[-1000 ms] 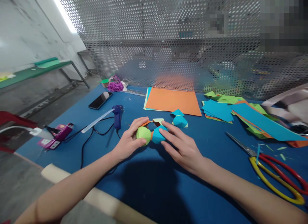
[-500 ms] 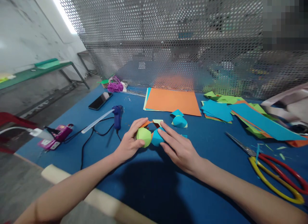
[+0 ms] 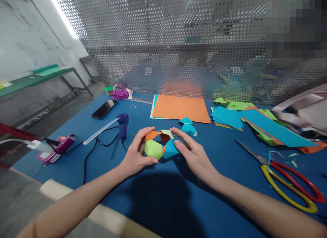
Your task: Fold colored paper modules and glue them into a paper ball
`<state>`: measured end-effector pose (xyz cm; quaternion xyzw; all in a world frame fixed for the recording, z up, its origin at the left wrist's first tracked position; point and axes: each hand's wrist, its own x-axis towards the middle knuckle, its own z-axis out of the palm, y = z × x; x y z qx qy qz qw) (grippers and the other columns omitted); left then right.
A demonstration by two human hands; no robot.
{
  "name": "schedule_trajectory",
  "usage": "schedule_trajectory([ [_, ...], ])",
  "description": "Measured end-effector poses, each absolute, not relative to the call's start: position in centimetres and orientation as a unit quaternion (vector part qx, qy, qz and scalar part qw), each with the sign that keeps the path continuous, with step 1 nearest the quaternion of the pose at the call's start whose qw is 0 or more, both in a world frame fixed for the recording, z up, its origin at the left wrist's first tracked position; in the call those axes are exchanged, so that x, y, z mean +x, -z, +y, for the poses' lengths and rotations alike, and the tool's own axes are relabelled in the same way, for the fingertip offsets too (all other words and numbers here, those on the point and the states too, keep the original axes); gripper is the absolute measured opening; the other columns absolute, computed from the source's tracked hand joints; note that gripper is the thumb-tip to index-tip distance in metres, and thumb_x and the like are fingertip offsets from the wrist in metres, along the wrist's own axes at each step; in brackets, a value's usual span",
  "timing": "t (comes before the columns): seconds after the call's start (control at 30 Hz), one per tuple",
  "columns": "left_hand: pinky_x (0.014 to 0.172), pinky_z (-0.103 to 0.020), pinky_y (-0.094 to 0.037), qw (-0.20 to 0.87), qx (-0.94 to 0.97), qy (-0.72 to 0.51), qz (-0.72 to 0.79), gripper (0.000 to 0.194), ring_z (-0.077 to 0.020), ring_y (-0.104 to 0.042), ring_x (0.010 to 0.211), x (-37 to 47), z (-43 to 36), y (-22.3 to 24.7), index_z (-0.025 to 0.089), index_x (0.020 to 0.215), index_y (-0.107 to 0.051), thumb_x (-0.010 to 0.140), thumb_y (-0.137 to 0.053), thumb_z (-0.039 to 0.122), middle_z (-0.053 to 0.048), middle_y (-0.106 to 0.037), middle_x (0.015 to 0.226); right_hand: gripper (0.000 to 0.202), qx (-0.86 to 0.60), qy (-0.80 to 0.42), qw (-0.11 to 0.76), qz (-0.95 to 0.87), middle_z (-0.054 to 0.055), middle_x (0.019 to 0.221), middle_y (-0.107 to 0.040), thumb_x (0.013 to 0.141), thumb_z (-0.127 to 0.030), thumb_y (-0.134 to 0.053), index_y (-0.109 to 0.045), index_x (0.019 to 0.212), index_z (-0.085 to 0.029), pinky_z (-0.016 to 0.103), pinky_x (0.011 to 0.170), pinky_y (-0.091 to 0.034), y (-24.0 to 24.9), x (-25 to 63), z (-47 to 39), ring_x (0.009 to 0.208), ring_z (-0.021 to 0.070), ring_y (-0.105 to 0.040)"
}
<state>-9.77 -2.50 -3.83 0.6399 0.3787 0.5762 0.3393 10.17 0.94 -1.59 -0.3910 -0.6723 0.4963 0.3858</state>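
A ring of folded paper pieces [image 3: 154, 149], green, orange, blue and pale green, is held between my two hands above the blue table. My left hand [image 3: 136, 151] grips its left side, with the thumb under the green piece and fingers behind. On the right, my right hand [image 3: 192, 151] has its fingertips and thumb against the blue and pale green pieces. Just behind the ring lies a small blue folded paper piece [image 3: 188, 129].
Orange sheets [image 3: 181, 108] and blue paper pieces [image 3: 227, 117] lie at the back. Scissors [image 3: 288, 183] rest at the right. At the left are a glue gun [image 3: 123, 125] with its cord, a phone [image 3: 104, 109] and a purple power strip [image 3: 57, 149]. A perforated metal panel [image 3: 153, 43] stands behind.
The paper ring is tilted so its opening shows more. My right hand's fingers have drawn back to its right edge, uncovering the blue piece. The view has shifted slightly.
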Motion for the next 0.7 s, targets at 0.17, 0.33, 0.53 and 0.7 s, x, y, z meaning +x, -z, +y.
schedule_trajectory([
  [0.17, 0.108, -0.05, -0.028, 0.29, 0.683, -0.564, 0.364, 0.076, -0.0298, -0.038, 0.126, -10.03, -2.31, 3.95, 0.029, 0.129, -0.047, 0.062, -0.076, 0.048, -0.011, -0.044, 0.131, 0.035, -0.354, -0.447, 0.406, -0.714, 0.005, 0.133, -0.054, 0.088, -0.034, -0.051, -0.058, 0.12, -0.026, 0.043, 0.104, -0.041, 2.14, 10.27, 1.29, 0.126, 0.0212, -0.046],
  [0.33, 0.107, -0.051, -0.03, 0.25, 0.723, -0.53, 0.365, 0.074, -0.0311, -0.035, 0.129, -10.32, -2.41, 3.52, 0.029, 0.13, -0.047, 0.064, -0.073, 0.049, -0.013, -0.04, 0.135, 0.029, -0.331, -0.45, 0.421, -0.715, 0.007, 0.134, -0.052, 0.087, -0.03, -0.052, -0.061, 0.114, -0.025, 0.035, 0.085, -0.054, 2.19, 10.39, 1.2, 0.113, 0.0205, -0.057],
  [0.53, 0.106, -0.052, -0.032, 0.225, 0.741, -0.524, 0.354, 0.078, -0.0338, -0.03, 0.133, -10.58, -2.62, 3.73, 0.031, 0.132, -0.044, 0.062, -0.075, 0.049, -0.012, -0.034, 0.142, 0.04, -0.32, -0.575, 0.428, -0.62, 0.004, 0.09, -0.07, 0.086, -0.035, -0.055, -0.052, 0.125, -0.024, 0.035, 0.071, -0.058, 2.35, 10.22, 0.97, 0.075, 0.0172, -0.067],
  [0.7, 0.106, -0.056, -0.029, 0.208, 0.756, -0.507, 0.359, 0.081, -0.0358, -0.028, 0.134, -10.74, -2.7, 4.13, 0.031, 0.134, -0.041, 0.062, -0.075, 0.05, -0.014, -0.03, 0.144, 0.04, -0.337, -0.588, 0.427, -0.598, 0.003, 0.086, -0.068, 0.084, -0.039, -0.057, -0.058, 0.12, -0.024, 0.037, 0.075, -0.056, 2.63, 10.11, 1.14, 0.077, 0.018, -0.066],
])
